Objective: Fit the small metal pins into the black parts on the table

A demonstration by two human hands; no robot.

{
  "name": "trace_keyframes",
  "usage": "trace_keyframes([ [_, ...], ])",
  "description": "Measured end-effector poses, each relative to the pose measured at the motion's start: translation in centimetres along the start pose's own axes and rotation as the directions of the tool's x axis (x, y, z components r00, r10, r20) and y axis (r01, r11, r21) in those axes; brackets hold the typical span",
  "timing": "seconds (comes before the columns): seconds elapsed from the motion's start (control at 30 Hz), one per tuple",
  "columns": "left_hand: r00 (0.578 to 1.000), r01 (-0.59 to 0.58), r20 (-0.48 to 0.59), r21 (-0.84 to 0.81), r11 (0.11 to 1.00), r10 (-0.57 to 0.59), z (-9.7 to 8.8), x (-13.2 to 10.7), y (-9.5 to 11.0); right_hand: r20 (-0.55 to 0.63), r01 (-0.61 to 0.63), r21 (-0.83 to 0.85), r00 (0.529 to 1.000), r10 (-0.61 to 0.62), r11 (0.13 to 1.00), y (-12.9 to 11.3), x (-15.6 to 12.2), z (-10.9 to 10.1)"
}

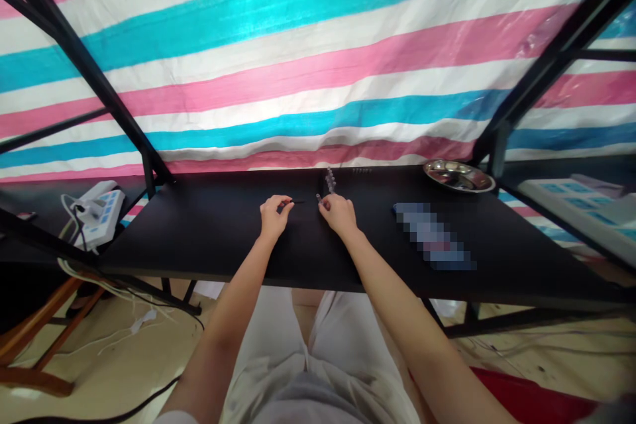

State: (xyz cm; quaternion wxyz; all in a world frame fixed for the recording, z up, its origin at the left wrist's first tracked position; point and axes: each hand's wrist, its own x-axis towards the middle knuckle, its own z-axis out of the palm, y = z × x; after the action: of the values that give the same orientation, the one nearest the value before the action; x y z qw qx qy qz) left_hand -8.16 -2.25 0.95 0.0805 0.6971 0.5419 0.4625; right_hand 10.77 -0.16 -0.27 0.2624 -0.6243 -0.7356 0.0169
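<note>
My left hand [275, 215] is above the black table, thumb and forefinger pinched on a thin dark stick [298, 202] that points right. Close by on the right, my right hand [338, 213] pinches a small greyish piece [319, 199] between thumb and fingertips; its kind is too small to make out. Just beyond the right hand runs a row of small clear or silvery pieces [330, 179]. Farther back lies another short row of tiny pieces [362, 171]. The two hands are apart.
A round metal dish [460, 176] sits at the table's back right. A blurred-out blue flat object [432, 236] lies right of my hands. Power strips with cables [102, 218] stand on the left. Black frame posts [119, 112] and a striped sheet [308, 59] rise behind the table [209, 232].
</note>
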Motion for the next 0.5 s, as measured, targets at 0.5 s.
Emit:
trace_keyframes([
  [0.5, 0.998, -0.05, 0.047, 0.016, 0.999, 0.049, -0.4, -0.4, 1.1, 0.018, 0.199, -0.114, 0.98, -0.198, 0.973, -1.8, -0.9, -0.1],
])
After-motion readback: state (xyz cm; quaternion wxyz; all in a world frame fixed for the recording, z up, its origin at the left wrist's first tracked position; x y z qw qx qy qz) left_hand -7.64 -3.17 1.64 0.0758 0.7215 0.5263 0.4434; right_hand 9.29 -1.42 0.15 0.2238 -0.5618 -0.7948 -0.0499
